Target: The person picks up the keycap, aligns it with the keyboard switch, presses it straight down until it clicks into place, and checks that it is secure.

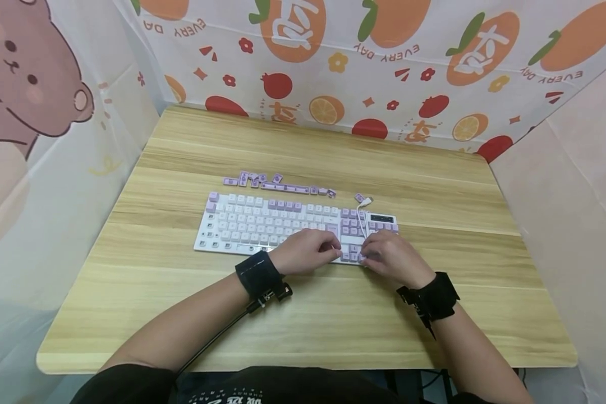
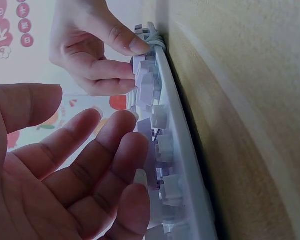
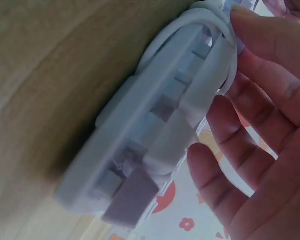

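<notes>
A white and purple keyboard [image 1: 249,224] lies on the table. Its left column and much of its front row show bare switches without keycaps. My left hand [image 1: 307,251] is over the right-middle part of the keyboard; in the left wrist view its fingers are loosely bent around nothing, fingertips right beside the keys. At the keyboard's front right corner, my right hand [image 1: 396,258] pinches a purple keycap [image 2: 139,62] between thumb and fingers. A white cable [image 3: 190,20] is looped around the keyboard's right end, close to the right fingers.
Behind the keyboard lie several loose purple keycaps [image 1: 243,178], with a long purple spacebar [image 1: 285,188] among them. One more loose keycap [image 1: 359,197] is near the cable's plug [image 1: 366,201]. Printed cloth [image 1: 333,73] hangs along the wooden table's [image 1: 182,314] back edge.
</notes>
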`<act>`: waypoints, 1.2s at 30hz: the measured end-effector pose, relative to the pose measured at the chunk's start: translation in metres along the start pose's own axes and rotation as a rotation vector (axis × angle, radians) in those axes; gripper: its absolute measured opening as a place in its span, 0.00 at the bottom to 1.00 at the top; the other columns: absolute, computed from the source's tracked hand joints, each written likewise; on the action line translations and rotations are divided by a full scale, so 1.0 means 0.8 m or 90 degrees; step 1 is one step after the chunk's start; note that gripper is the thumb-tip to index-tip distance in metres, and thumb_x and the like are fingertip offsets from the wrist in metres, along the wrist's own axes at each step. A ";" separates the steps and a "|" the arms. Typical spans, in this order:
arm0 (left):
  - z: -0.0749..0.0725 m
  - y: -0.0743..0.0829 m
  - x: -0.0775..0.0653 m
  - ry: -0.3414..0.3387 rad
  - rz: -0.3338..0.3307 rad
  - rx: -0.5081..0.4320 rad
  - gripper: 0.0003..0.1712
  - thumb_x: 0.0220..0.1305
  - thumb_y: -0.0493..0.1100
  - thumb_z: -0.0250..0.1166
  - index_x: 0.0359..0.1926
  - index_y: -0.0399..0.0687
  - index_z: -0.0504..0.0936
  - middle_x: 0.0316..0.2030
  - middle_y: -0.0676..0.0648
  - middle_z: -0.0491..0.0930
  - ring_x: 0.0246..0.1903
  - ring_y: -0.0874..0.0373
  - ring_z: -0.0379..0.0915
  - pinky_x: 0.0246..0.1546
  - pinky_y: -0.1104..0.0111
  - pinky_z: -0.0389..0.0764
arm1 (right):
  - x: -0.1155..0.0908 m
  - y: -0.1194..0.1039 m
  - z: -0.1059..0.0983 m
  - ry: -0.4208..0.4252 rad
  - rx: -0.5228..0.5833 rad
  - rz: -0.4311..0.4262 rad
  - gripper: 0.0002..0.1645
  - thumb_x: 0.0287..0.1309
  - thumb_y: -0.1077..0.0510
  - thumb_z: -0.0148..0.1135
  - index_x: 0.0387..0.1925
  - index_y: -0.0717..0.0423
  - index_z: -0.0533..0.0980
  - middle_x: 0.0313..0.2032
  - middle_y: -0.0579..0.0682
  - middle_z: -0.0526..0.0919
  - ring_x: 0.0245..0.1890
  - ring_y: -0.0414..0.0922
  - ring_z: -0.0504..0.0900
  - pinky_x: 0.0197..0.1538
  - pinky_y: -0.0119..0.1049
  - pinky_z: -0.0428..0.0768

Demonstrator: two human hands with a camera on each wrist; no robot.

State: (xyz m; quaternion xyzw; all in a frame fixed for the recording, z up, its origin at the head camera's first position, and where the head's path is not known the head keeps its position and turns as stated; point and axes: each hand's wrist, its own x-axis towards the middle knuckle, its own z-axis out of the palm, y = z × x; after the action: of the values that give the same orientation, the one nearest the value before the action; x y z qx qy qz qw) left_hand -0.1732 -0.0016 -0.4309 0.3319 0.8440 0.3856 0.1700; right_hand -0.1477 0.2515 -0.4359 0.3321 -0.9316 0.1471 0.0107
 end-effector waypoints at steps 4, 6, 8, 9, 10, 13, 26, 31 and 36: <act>-0.002 0.000 -0.001 0.006 0.005 0.006 0.09 0.67 0.49 0.62 0.41 0.53 0.85 0.29 0.59 0.81 0.27 0.64 0.73 0.31 0.70 0.75 | 0.003 -0.001 0.001 0.015 -0.004 -0.016 0.07 0.48 0.57 0.76 0.31 0.51 0.86 0.35 0.44 0.85 0.40 0.42 0.80 0.49 0.40 0.77; -0.003 0.000 -0.002 0.008 0.007 0.007 0.09 0.67 0.49 0.63 0.41 0.53 0.85 0.28 0.58 0.81 0.26 0.64 0.73 0.31 0.70 0.75 | 0.004 -0.002 0.003 0.024 -0.003 -0.021 0.07 0.47 0.58 0.77 0.31 0.52 0.86 0.34 0.44 0.85 0.39 0.42 0.80 0.48 0.40 0.77; -0.004 0.000 -0.003 0.009 0.006 0.010 0.09 0.67 0.49 0.63 0.41 0.53 0.85 0.28 0.58 0.81 0.26 0.64 0.73 0.31 0.70 0.75 | 0.005 -0.002 0.005 0.034 -0.005 -0.023 0.07 0.47 0.58 0.77 0.31 0.52 0.86 0.33 0.44 0.85 0.38 0.42 0.79 0.47 0.39 0.77; -0.004 0.000 -0.003 0.010 0.004 0.010 0.08 0.67 0.49 0.63 0.41 0.53 0.85 0.28 0.58 0.81 0.26 0.64 0.73 0.31 0.70 0.74 | 0.005 -0.003 0.007 0.036 -0.007 -0.023 0.07 0.47 0.58 0.77 0.31 0.52 0.86 0.33 0.43 0.85 0.38 0.42 0.79 0.45 0.38 0.77; -0.004 -0.001 -0.003 0.010 0.004 0.011 0.08 0.67 0.49 0.63 0.41 0.53 0.85 0.28 0.58 0.81 0.26 0.64 0.73 0.31 0.70 0.74 | 0.006 -0.003 0.008 0.038 -0.011 -0.022 0.07 0.47 0.58 0.77 0.31 0.52 0.86 0.32 0.43 0.84 0.37 0.42 0.78 0.44 0.38 0.76; -0.004 0.000 -0.004 0.010 0.006 0.009 0.08 0.67 0.48 0.63 0.41 0.52 0.85 0.29 0.58 0.82 0.27 0.65 0.74 0.31 0.71 0.75 | 0.004 -0.005 0.011 0.041 -0.026 -0.008 0.07 0.47 0.58 0.77 0.31 0.52 0.87 0.31 0.42 0.83 0.35 0.41 0.75 0.40 0.36 0.74; -0.004 0.004 -0.005 0.003 -0.003 0.003 0.08 0.67 0.48 0.63 0.41 0.53 0.85 0.30 0.57 0.82 0.27 0.64 0.74 0.32 0.70 0.76 | 0.005 -0.009 0.006 0.015 -0.020 0.028 0.07 0.47 0.57 0.77 0.31 0.51 0.87 0.32 0.42 0.83 0.35 0.40 0.75 0.40 0.36 0.74; -0.003 0.006 -0.006 -0.005 -0.005 0.004 0.09 0.67 0.49 0.63 0.41 0.53 0.85 0.30 0.58 0.82 0.27 0.64 0.74 0.32 0.70 0.75 | 0.005 -0.004 0.003 -0.002 0.022 0.034 0.08 0.47 0.58 0.76 0.32 0.50 0.86 0.33 0.41 0.84 0.38 0.40 0.79 0.46 0.37 0.78; 0.000 0.008 -0.006 -0.007 -0.003 0.007 0.09 0.67 0.49 0.63 0.41 0.53 0.85 0.30 0.58 0.81 0.27 0.64 0.73 0.31 0.70 0.74 | 0.008 0.002 -0.006 -0.006 0.070 0.014 0.07 0.50 0.56 0.75 0.33 0.49 0.86 0.32 0.39 0.85 0.37 0.37 0.80 0.47 0.37 0.79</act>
State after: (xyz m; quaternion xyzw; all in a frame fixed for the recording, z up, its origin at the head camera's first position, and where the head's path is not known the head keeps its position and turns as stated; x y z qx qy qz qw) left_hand -0.1673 -0.0020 -0.4257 0.3330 0.8459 0.3786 0.1735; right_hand -0.1544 0.2500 -0.4314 0.3229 -0.9257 0.1964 -0.0138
